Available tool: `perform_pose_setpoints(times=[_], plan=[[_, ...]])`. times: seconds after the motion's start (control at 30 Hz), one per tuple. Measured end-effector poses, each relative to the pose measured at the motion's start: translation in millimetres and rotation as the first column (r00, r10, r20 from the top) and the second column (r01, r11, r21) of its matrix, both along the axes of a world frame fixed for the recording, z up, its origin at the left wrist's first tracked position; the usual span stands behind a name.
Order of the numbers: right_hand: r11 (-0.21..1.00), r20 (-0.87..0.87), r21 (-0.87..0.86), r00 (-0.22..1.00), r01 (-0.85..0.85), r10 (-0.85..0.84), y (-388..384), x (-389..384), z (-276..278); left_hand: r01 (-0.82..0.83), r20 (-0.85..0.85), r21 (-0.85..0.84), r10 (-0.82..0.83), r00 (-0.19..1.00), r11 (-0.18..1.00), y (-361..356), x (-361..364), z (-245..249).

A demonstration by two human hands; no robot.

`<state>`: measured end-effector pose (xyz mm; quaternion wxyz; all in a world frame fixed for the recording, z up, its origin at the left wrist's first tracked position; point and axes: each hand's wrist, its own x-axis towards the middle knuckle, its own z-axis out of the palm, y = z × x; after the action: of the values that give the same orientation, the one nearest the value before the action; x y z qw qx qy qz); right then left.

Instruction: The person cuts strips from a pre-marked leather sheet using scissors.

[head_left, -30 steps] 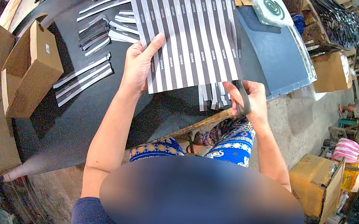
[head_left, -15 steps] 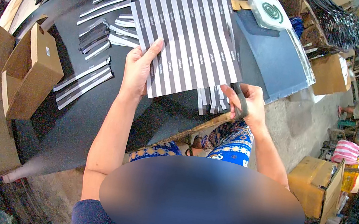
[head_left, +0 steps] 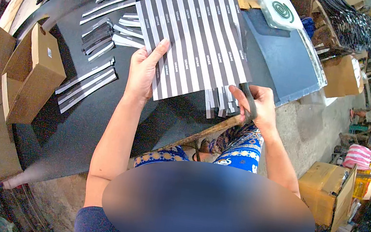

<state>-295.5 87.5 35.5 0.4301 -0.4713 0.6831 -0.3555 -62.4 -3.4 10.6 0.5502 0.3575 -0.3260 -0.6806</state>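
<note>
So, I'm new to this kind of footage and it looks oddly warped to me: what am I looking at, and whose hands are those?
There is no machine here. This is one picture from a wide-lens camera worn on a person's head, looking down at their own two bare hands. The left hand holds up a striped sheet. The right hand grips scissors at the sheet's lower edge. Beneath them is a black table with cut strips lying on it. There is an open cardboard box at its left and a grey board at its right.
</note>
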Motion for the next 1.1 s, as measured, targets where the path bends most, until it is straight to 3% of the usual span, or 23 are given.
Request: perform_pose_setpoints(times=[0.07,0.17,0.23,0.3,0.33,0.37,0.4,0.43,0.47,0.57,0.63,0.7,0.8,0.9,1.0,1.03,1.1], plan=[[1.000,0.011,0.003,1.000,-0.011,0.011,0,1,0,0.007,0.013,0.014,-0.008,1.000,1.000,1,0,0],[0.999,-0.094,0.047,0.995,-0.020,0.024,1,3,4,-0.077,0.343,0.007,0.070,0.937,0.997,2,3,3],[0.997,-0.070,-0.033,0.995,-0.067,0.065,4,2,6,-0.154,0.409,0.012,0.136,0.902,0.988,2,-2,2],[0.991,0.001,-0.025,0.991,-0.134,0.134,7,-6,4,-0.139,0.254,-0.051,0.147,0.956,0.989,-6,-2,-11],[0.976,-0.092,-0.163,0.987,-0.144,0.130,8,-10,-2,-0.160,0.269,0.005,0.153,0.951,0.987,-5,0,-6],[0.942,-0.188,-0.285,0.974,-0.179,0.128,8,-12,-8,-0.144,0.141,0.032,0.139,0.980,0.989,-5,4,-11],[0.908,-0.257,-0.369,0.961,-0.198,0.105,7,-15,-15,-0.150,0.139,0.110,0.135,0.981,0.982,-3,5,-7],[0.866,-0.318,-0.440,0.943,-0.236,0.095,5,-16,-14,-0.093,0.041,0.058,0.091,0.995,0.994,-4,10,-8],[0.865,-0.347,-0.442,0.935,-0.236,0.077,7,-15,-16,-0.086,0.069,0.042,0.083,0.994,0.995,-6,12,-11],[0.873,-0.187,-0.460,0.979,-0.162,0.084,11,-16,-20,0.030,0.152,-0.021,-0.027,0.988,0.999,-20,26,-29],[0.893,-0.187,-0.425,0.979,-0.150,0.076,13,-17,-19,-0.118,0.230,-0.022,0.120,0.966,0.993,-1,1,-4],[0.912,-0.182,-0.386,0.980,-0.143,0.077,16,-19,-20,-0.038,0.197,-0.027,0.043,0.980,0.999,-6,7,-11],[0.879,-0.180,-0.447,0.979,-0.168,0.095,18,-21,-20,-0.060,0.130,0.028,0.055,0.990,0.998,-16,16,-22],[0.907,-0.216,-0.362,0.966,-0.216,0.144,24,-23,-14,-0.013,0.070,0.008,0.012,0.997,1.000,-12,13,-11],[0.959,0.036,-0.070,0.960,-0.276,0.279,36,-21,0,-0.006,0.123,-0.079,0.016,0.992,0.997,-10,15,-8],[0.939,-0.147,-0.081,0.936,-0.334,0.320,41,-22,13,-0.055,0.155,-0.152,0.079,0.985,0.987,-5,7,-1],[0.918,-0.111,0.111,0.913,-0.381,0.392,46,-28,8,-0.122,0.140,-0.047,0.128,0.982,0.991,-11,11,-4]])
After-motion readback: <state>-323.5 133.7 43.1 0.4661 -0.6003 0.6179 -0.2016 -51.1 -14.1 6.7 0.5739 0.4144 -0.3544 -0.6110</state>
